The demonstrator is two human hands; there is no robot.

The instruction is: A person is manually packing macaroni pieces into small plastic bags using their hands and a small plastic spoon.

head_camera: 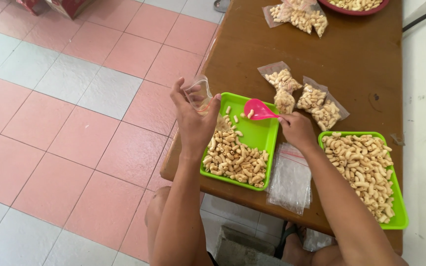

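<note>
Left hand grip clamped on small clear plastic bag; right hand grip clamped on pink plastic scoop over near-left green plastic tray.

Left hand raised, right hand pinching

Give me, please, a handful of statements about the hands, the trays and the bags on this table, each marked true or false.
1. The left hand holds up a small clear plastic bag. True.
2. The right hand holds a blue spoon. False: it holds a pink scoop with a piece or two of snack in it.
3. Two green trays hold curled snack pieces, the near tray under the scoop and the other tray beside the right forearm. True.
4. The filled bags lie on the floor. False: they lie on the wooden table, beyond the trays.
5. A stack of empty clear bags lies between the two trays. True.
</note>
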